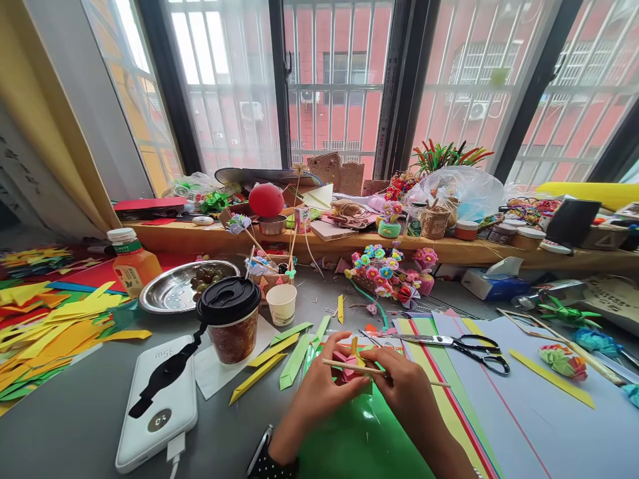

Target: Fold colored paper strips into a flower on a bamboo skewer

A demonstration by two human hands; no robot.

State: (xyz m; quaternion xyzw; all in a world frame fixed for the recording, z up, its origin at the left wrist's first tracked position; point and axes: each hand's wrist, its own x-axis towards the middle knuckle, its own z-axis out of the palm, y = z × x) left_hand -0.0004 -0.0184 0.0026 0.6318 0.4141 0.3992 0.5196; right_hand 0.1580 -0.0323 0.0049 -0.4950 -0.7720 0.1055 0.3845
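Observation:
Both hands meet low in the middle of the head view, above a glossy green sheet [364,442]. My left hand [319,386] is closed around a small pink folded paper piece [344,358], thumb below and fingers above. A yellow paper strip [355,346] stands up out of the pink folds. In my right hand [407,382] a thin wooden stick [439,384] is gripped, lying across in front of the paper. Its fingertips touch the yellow part, and the inner folds are partly hidden. Green folded strips [295,362] and yellow strips [257,379] lie to the left.
Scissors [464,344] rest on stacked coloured paper [519,399] at the right. A lidded coffee cup [232,326], a paper cup [282,305] and a power bank [162,399] stand or lie leftward. Paper flowers [382,269] sit behind. Loose paper strips [64,326] pile up far left.

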